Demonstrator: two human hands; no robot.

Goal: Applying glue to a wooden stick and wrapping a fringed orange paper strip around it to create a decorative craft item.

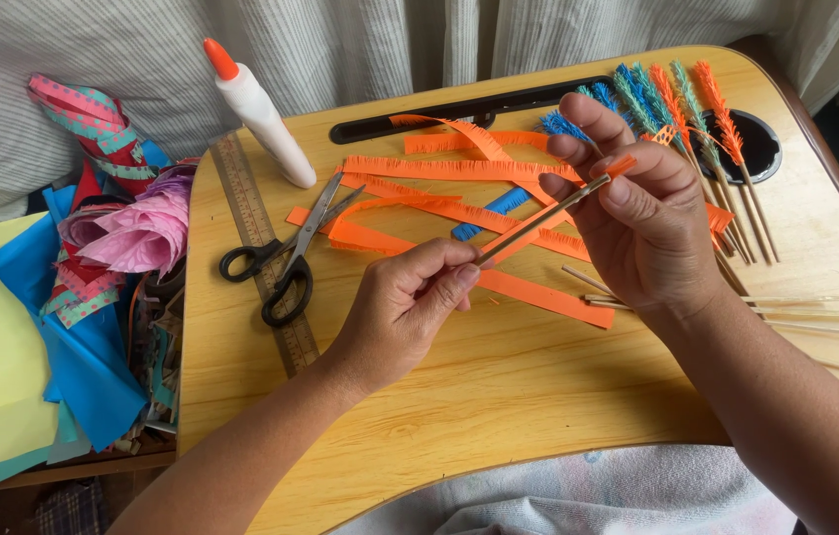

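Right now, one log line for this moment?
left hand: pinches thin wooden stick | right hand: presses orange fringed paper strip onto tip

The worktop [499, 396] was a light wooden lap tray with rounded corners, a long dark slot [459, 109] along its far edge and a round black recess [761, 149] at the far right corner. Behind it hung pale striped fabric [93, 50], folded like a curtain or bedcover. A dark wooden ledge [33, 476] ran below the tray's left side. A light patterned cloth [588, 495] lay under the near edge. Lighting was soft, even daylight, casting faint shadows.
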